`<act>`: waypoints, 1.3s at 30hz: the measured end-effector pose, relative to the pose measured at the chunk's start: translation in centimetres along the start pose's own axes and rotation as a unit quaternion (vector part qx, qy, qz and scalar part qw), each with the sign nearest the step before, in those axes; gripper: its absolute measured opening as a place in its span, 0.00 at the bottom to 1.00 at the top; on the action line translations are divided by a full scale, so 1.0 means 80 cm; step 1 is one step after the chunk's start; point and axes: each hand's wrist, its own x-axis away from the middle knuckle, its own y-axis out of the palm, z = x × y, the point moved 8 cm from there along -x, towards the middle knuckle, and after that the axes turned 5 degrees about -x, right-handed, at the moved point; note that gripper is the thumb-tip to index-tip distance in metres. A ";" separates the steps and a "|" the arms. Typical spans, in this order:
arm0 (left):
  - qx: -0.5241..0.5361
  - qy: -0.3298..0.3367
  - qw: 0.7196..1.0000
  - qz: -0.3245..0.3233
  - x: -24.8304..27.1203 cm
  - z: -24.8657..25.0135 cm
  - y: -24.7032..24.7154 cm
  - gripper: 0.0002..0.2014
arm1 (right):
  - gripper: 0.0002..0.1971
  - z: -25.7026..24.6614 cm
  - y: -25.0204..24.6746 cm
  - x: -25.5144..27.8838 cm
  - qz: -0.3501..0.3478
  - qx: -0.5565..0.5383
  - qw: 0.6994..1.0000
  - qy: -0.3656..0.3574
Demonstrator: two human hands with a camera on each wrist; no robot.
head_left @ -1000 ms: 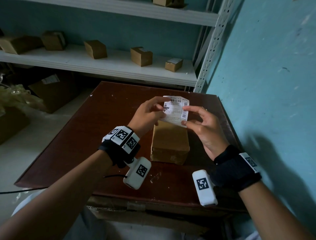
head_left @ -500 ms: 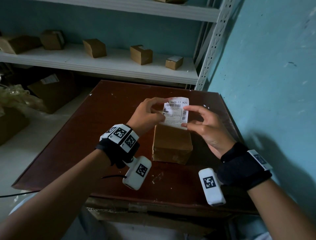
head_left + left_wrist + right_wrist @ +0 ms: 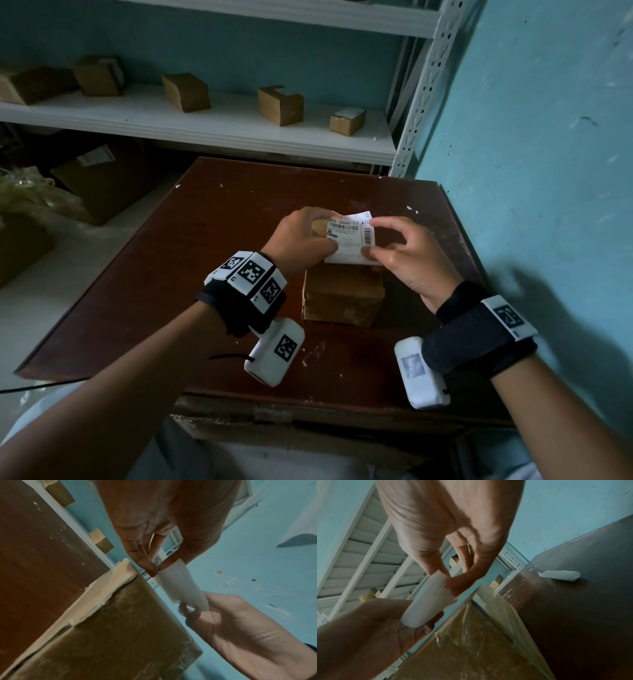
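A white printed shipping label (image 3: 349,236) with barcodes hangs in the air over the far end of a brown taped cardboard box (image 3: 342,294). The box lies on the dark red-brown table (image 3: 205,257). My left hand (image 3: 325,236) pinches the label's left edge. My right hand (image 3: 370,237) pinches its right edge between forefinger and thumb. The left wrist view shows the label (image 3: 181,585) curved between my left fingertips (image 3: 145,563) and the right hand (image 3: 240,622), above the box (image 3: 111,628). From the right wrist, the blank underside of the label (image 3: 428,601) is seen.
A curled white paper scrap (image 3: 559,575) lies on the table right of the box. A white shelf (image 3: 239,126) behind the table carries several small cardboard boxes. A blue wall (image 3: 531,171) runs close along the table's right side. Larger cartons (image 3: 102,178) stand on the floor at left.
Both hands have kept hold of the label and carried it slightly farther over the box's far end. My right forefinger has moved up to the label's top right corner.
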 end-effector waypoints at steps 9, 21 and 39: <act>-0.035 0.004 0.999 0.003 -0.001 0.005 -0.002 0.26 | 0.26 -0.003 0.003 -0.002 0.000 0.061 0.998 -0.005; -0.025 0.004 1.000 -0.015 -0.004 0.002 -0.003 0.28 | 0.25 -0.005 -0.001 0.000 0.013 0.050 0.999 -0.012; 0.003 0.001 1.000 -0.026 0.001 0.003 -0.008 0.39 | 0.30 -0.008 0.001 0.002 0.001 -0.004 1.000 0.001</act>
